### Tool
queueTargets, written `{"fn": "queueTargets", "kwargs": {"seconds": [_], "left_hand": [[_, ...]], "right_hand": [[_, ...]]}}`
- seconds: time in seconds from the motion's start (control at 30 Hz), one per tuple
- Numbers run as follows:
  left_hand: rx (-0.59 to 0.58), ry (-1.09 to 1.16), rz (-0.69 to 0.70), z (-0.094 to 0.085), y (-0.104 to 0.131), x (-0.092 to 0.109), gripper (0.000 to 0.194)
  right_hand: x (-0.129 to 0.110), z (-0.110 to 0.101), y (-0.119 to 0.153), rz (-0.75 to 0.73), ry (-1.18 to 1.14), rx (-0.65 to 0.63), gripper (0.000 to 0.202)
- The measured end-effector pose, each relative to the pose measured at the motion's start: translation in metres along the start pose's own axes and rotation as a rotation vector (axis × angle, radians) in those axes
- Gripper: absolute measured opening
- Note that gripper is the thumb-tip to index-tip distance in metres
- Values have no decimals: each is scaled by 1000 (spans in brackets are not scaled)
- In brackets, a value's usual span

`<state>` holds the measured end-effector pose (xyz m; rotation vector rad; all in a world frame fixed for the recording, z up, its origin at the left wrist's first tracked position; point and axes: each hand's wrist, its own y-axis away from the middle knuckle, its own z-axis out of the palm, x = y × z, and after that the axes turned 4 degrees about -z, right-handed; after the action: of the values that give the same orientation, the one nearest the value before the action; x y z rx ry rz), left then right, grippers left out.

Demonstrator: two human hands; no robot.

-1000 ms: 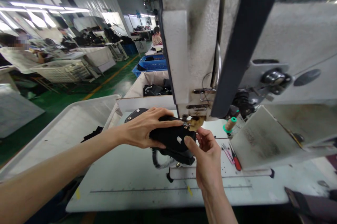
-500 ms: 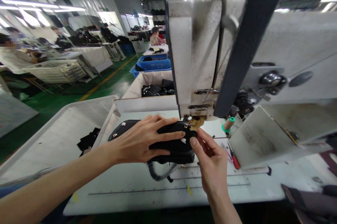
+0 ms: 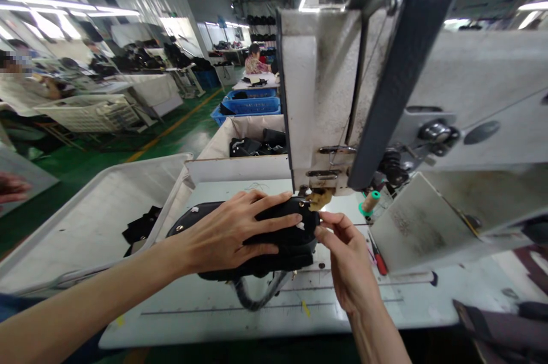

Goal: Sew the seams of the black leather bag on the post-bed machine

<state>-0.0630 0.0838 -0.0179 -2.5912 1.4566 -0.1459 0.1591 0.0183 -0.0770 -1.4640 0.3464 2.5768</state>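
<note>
one black bag (image 3: 274,241) lies on the white table (image 3: 205,307) under one sewing machine (image 3: 325,107). two hands: left hand (image 3: 231,233) spread flat, pressing its top; right hand (image 3: 349,258) pinching its right edge by the needle. one thread spool (image 3: 369,202) behind, two bins (image 3: 250,106) farther off.

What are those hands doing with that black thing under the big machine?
A person is working at a big grey sewing machine. Their left hand lies flat on top of a black bag piece, pressing it against the white table. Their right hand pinches the piece's edge right below the machine's needle part. A thread spool and a red-handled tool lie beside the machine. Other people sit at tables far behind.
</note>
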Motion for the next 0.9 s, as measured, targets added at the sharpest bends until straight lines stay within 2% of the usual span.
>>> {"fn": "queueTargets", "kwargs": {"seconds": [0.17, 0.3, 0.4, 0.5, 0.6, 0.73, 0.9], "left_hand": [[-2, 20, 24, 0, -2, -1, 59], [-5, 22, 90, 0, -6, -1, 60], [-9, 26, 121, 2, -9, -1, 62], [5, 68, 146, 2, -12, 1, 59], [19, 109, 112, -2, -14, 4, 57], [-24, 123, 54, -10, -15, 8, 54], [-43, 107, 31, -14, -16, 11, 51]], "right_hand": [[4, 7, -2, -32, -12, 39, 31], [8, 5, 4, -96, 18, 47, 28], [12, -1, 13, -242, 157, -12, 24], [14, -7, 21, -351, 346, -75, 29], [13, -10, 24, -392, 452, -112, 31], [8, -8, 26, -442, 515, -124, 30], [4, -6, 27, -423, 554, -115, 30]]}}
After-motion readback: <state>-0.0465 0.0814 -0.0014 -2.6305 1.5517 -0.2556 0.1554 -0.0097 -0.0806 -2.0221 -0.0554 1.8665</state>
